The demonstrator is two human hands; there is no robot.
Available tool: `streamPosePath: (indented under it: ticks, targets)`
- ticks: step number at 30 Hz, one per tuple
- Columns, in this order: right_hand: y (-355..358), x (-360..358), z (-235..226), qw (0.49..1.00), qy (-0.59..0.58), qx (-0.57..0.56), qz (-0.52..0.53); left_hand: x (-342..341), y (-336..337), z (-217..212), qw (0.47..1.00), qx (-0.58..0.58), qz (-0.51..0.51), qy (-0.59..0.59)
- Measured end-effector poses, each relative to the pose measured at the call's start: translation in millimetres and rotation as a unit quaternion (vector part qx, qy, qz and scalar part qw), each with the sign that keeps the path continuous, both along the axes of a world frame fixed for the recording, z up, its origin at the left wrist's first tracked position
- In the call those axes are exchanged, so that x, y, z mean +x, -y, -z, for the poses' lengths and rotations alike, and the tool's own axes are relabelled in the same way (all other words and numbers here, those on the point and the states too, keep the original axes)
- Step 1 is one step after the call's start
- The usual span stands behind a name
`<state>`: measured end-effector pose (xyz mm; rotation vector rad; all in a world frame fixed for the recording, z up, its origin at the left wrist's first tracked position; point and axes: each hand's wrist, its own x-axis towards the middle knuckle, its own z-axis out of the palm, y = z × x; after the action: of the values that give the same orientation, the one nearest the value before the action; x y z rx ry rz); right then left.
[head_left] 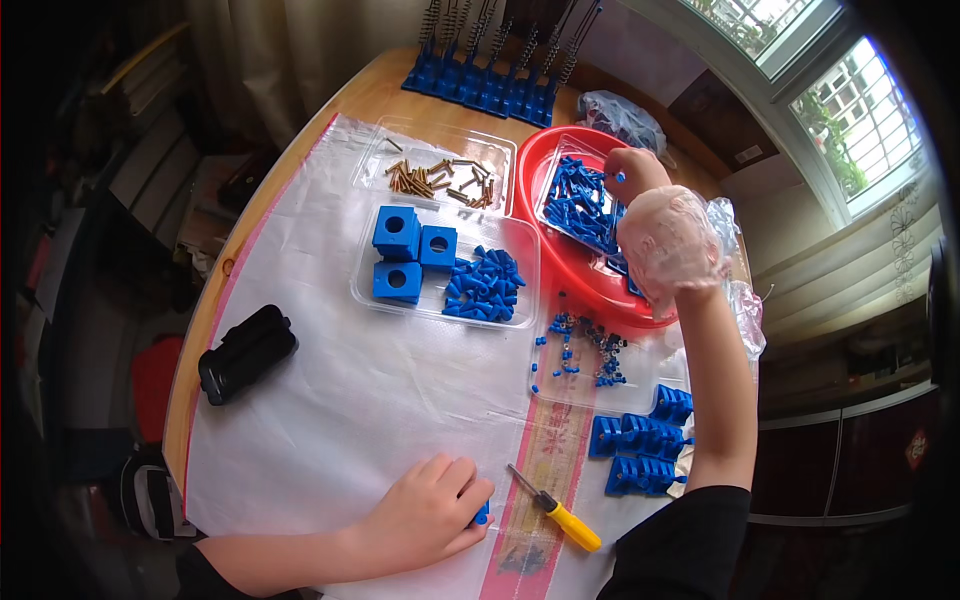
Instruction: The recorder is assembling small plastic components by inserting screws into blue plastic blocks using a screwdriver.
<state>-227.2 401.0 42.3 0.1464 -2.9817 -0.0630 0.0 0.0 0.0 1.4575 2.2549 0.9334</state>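
Note:
My left hand (425, 510) rests on the white table cover near the front edge. Its fingers curl over a small blue plastic piece (482, 514), mostly hidden beneath them. Reaching far right, my right hand (640, 170) pinches a blue plastic part (619, 177), of which only the end shows. It is over a clear tray of long blue plastic parts (578, 205), set inside a red basin (533, 235). A puffy pale pink cuff (672, 245) covers my right wrist and hides some of the basin. A yellow-handled screwdriver (572, 525) lies to the right of my left hand.
One clear box (365, 290) holds blue blocks and cones; another behind it holds brass-coloured screws (415, 180). Tiny blue parts (608, 360) lie on a clear lid. Blue assemblies (640, 437) sit at right, spring-topped blue pieces (480, 85) at back, a black case (248, 353) at left.

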Motion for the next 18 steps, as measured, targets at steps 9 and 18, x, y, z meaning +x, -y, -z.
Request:
streamPosePath:
  ticks: [9,18]
  targets:
    - [119,71,-17,0.935,0.149,-0.219,-0.238,4,-2,-1,1.0,0.008,-0.006,0.002]
    - [-16,14,-8,0.967,-0.06,-0.248,-0.006,1,-3,2,1.0,0.016,-0.002,-0.008]
